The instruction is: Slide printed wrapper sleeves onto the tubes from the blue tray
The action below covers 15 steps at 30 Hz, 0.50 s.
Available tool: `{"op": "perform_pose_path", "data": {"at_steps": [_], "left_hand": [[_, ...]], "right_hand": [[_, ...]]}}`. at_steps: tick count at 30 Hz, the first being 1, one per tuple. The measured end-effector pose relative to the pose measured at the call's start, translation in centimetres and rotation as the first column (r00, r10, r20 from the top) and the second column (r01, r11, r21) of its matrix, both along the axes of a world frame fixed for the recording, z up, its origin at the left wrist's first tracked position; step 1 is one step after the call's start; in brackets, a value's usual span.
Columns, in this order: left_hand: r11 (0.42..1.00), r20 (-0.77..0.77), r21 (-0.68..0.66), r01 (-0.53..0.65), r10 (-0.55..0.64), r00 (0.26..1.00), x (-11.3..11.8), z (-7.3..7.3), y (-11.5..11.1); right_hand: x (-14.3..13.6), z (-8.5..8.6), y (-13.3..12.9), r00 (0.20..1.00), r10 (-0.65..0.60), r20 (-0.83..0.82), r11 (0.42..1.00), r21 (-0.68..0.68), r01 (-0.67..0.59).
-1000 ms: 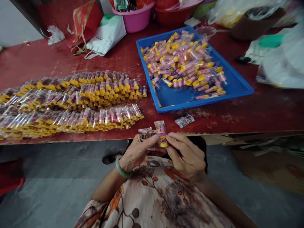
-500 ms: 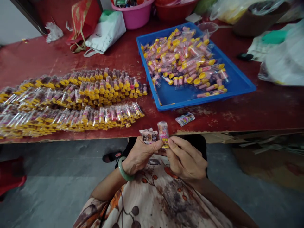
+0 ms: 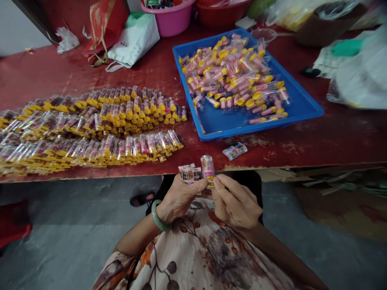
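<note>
Just off the table's front edge, my left hand (image 3: 181,195), a green bangle (image 3: 160,215) on its wrist, is closed around a few printed labels (image 3: 190,174). Its thumb presses against the base of a small clear tube (image 3: 207,166) with a printed label on it. From the other side, my right hand (image 3: 237,199) pinches the tube's lower edge between thumb and fingertips. The tube stands roughly upright between both hands; its lower end is partly hidden by fingers. A loose stack of labels (image 3: 235,151) lies on the table in front of my right hand.
A blue tray (image 3: 260,127) holds a heap of yellow-capped tubes with pink contents. Rows of labelled, yellow-capped tubes (image 3: 121,112) are stacked at left on the red table (image 3: 145,76). Bags (image 3: 133,42) and a pink basin (image 3: 172,20) stand behind; a plastic bag (image 3: 359,76) lies at right.
Both hands keep nearly the same place and grip on the tube. The whole view has shifted very slightly; nothing on the table has visibly moved.
</note>
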<state>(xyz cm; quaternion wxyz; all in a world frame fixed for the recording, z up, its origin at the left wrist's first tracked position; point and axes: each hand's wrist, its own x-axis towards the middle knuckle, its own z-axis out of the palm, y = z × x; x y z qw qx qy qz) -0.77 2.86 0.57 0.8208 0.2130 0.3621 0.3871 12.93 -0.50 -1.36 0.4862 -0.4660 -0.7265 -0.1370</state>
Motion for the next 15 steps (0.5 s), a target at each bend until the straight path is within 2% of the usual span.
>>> {"op": "perform_pose_path", "data": {"at_steps": [6, 10, 15], "left_hand": [[1.0, 0.005, -0.004, 0.017, -0.017, 1.0, -0.05, -0.06, -0.06], [0.999, -0.004, -0.025, 0.046, -0.047, 0.999, -0.3, -0.23, -0.13], [1.0, -0.012, 0.002, 0.025, -0.025, 1.0, -0.43, -0.39, -0.02]], "right_hand": [[0.04, -0.1, 0.01, 0.995, -0.064, 0.073, 0.997, 0.05, 0.06], [0.11, 0.14, -0.06, 0.992, -0.06, 0.115, 0.998, 0.017, 0.058], [0.06, -0.04, 0.15, 0.997, -0.041, 0.063, 0.999, -0.002, 0.042]]}}
